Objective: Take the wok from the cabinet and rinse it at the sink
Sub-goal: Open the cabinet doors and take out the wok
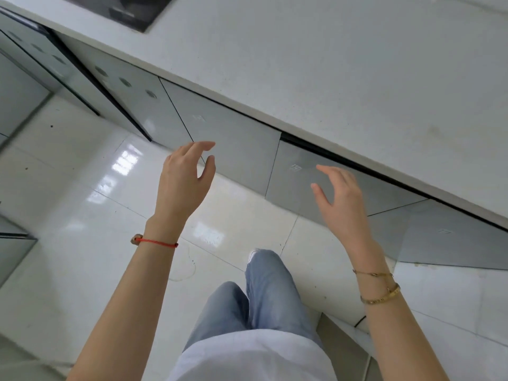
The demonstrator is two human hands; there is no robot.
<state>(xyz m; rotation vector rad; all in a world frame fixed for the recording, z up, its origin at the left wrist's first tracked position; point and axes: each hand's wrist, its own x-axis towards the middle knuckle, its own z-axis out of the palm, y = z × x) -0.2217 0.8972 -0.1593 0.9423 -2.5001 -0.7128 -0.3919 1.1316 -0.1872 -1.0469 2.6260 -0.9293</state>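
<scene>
Grey glossy cabinet doors [236, 149] run under a white countertop [330, 78], all of them shut. My left hand [184, 177] hovers in front of the seam between two doors, fingers apart and empty. My right hand [341, 199] is raised before the neighbouring door [297, 174], fingers spread, holding nothing. Neither hand touches a door. No wok and no sink are in view.
A black cooktop [129, 9] is set into the countertop at the top left. Below it sits a panel with round knobs [125, 82]. White shiny floor tiles [82, 188] lie underfoot. My legs in blue jeans [264, 298] stand close to the cabinets.
</scene>
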